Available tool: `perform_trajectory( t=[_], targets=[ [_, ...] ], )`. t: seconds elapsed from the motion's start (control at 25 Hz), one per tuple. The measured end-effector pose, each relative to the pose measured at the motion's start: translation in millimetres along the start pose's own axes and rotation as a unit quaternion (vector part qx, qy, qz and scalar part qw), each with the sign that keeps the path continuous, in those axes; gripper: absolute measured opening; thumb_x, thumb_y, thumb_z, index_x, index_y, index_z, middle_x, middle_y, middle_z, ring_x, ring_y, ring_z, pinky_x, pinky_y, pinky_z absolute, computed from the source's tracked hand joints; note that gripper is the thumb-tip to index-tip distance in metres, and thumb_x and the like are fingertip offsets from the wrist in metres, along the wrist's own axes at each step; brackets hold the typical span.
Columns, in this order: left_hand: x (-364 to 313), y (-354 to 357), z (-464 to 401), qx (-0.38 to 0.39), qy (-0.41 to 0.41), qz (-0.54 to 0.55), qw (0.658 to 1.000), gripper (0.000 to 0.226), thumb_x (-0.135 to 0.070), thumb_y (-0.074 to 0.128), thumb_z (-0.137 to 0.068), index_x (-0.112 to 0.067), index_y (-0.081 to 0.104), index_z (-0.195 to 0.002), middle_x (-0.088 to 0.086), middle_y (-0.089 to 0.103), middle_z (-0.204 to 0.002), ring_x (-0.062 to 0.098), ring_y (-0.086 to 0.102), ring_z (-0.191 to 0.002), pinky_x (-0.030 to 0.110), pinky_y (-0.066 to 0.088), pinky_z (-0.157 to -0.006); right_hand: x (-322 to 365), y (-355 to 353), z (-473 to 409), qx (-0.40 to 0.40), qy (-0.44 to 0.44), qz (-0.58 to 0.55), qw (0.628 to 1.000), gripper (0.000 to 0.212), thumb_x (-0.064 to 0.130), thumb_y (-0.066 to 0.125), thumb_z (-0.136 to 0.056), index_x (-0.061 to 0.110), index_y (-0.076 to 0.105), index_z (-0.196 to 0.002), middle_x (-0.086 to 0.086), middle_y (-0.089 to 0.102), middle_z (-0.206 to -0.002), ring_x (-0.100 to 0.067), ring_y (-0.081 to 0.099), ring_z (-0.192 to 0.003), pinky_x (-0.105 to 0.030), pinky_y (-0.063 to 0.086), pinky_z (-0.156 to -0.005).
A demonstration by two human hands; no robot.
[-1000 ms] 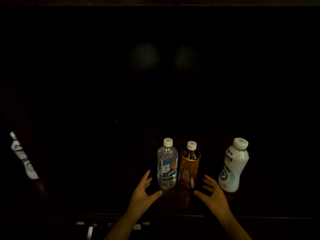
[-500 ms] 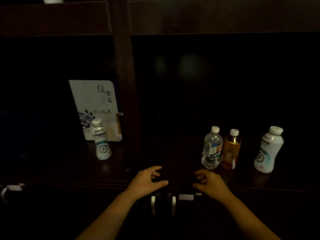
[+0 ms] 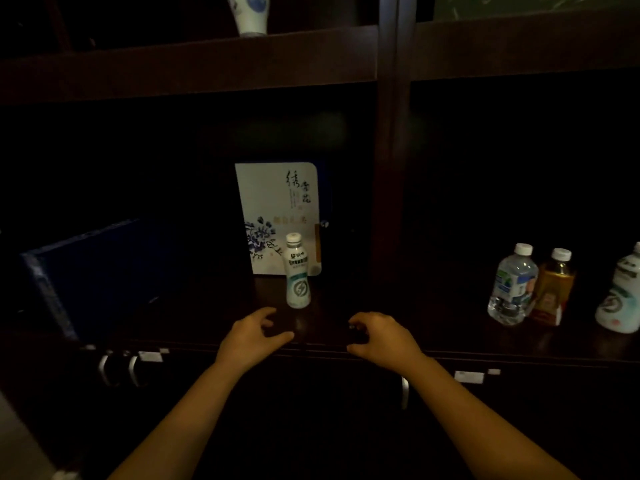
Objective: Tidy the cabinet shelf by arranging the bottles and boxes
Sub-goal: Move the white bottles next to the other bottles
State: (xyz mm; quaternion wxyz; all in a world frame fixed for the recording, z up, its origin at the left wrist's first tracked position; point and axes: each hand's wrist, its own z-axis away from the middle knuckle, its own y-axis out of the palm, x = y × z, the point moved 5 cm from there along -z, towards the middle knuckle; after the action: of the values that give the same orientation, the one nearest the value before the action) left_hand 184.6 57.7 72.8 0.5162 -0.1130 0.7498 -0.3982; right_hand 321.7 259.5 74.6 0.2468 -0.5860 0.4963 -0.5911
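A small white drink bottle (image 3: 297,271) stands upright on the dark shelf (image 3: 346,306), in front of an upright white box with blue flowers (image 3: 277,209). A dark blue box (image 3: 97,268) leans at the left. In the right bay stand a clear water bottle (image 3: 512,284), an amber tea bottle (image 3: 552,287) and a larger white bottle (image 3: 621,292) cut by the frame edge. My left hand (image 3: 251,336) and my right hand (image 3: 382,337) hover at the shelf's front edge, just below the small bottle, fingers curled and apart, holding nothing.
A vertical wooden post (image 3: 389,168) splits the shelf into two bays. A blue-and-white vase (image 3: 249,12) stands on the shelf above. Below the shelf's front edge are cabinet doors with metal handles (image 3: 119,370).
The view has swung left, away from the three bottles on the right. Both hands moved left with it and now sit in front of the small white bottle.
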Motion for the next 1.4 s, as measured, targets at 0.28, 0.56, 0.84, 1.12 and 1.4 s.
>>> perform_trajectory(
  t=[0.28,0.56,0.84,1.12,1.4],
  targets=[
    [14.3,-26.4,-88.1,-0.043,-0.010,0.078,0.996,0.073,-0.040,0.077,-0.067,-0.022,0.047,-0.130,0.005,0.063,-0.115,0.015,0.059,-0.097,0.027,0.048,-0.082,4.2,34.3,-109.8,-0.036,0.017,-0.084,0.996,0.066,0.033,0.074,-0.073,0.024,0.044,-0.131,-0.004,0.054,-0.128,-0.017,0.055,-0.111,-0.032,0.052,-0.088],
    [22.0,-13.6,-181.0,-0.032,0.011,0.167,0.985,0.072,-0.031,0.079,-0.067,-0.023,0.047,-0.130,0.003,0.061,-0.115,0.014,0.057,-0.103,0.025,0.046,-0.086,-13.1,68.9,-203.8,-0.060,0.095,-0.286,0.952,0.079,0.023,0.079,-0.070,0.020,0.037,-0.136,-0.007,0.049,-0.134,-0.011,0.050,-0.099,-0.021,0.045,-0.079],
    [25.9,26.1,-239.1,0.063,0.058,0.223,0.971,0.070,-0.018,0.078,-0.069,-0.022,0.045,-0.130,-0.009,0.056,-0.109,0.009,0.055,-0.104,0.016,0.043,-0.079,-17.6,93.3,-238.0,-0.076,0.149,-0.348,0.922,0.080,0.008,0.077,-0.071,0.016,0.035,-0.138,-0.006,0.043,-0.140,-0.022,0.048,-0.119,-0.030,0.048,-0.090],
    [21.4,34.4,-262.2,0.119,0.094,0.261,0.953,0.046,-0.005,0.073,-0.072,-0.027,0.055,-0.108,-0.002,0.063,-0.108,0.015,0.061,-0.101,0.013,0.049,-0.071,-7.2,110.5,-254.1,-0.116,0.153,-0.376,0.906,0.067,-0.003,0.073,-0.071,0.015,0.044,-0.128,-0.010,0.057,-0.124,-0.016,0.057,-0.104,-0.029,0.051,-0.086],
    [26.4,32.1,-252.3,0.124,0.081,0.317,0.937,0.049,-0.002,0.074,-0.070,-0.029,0.057,-0.108,-0.008,0.063,-0.104,0.005,0.060,-0.095,0.013,0.052,-0.067,-2.5,112.2,-244.4,-0.160,0.176,-0.337,0.911,0.064,0.004,0.077,-0.069,0.015,0.049,-0.125,-0.007,0.063,-0.112,-0.020,0.060,-0.102,-0.037,0.053,-0.089]
  ],
)
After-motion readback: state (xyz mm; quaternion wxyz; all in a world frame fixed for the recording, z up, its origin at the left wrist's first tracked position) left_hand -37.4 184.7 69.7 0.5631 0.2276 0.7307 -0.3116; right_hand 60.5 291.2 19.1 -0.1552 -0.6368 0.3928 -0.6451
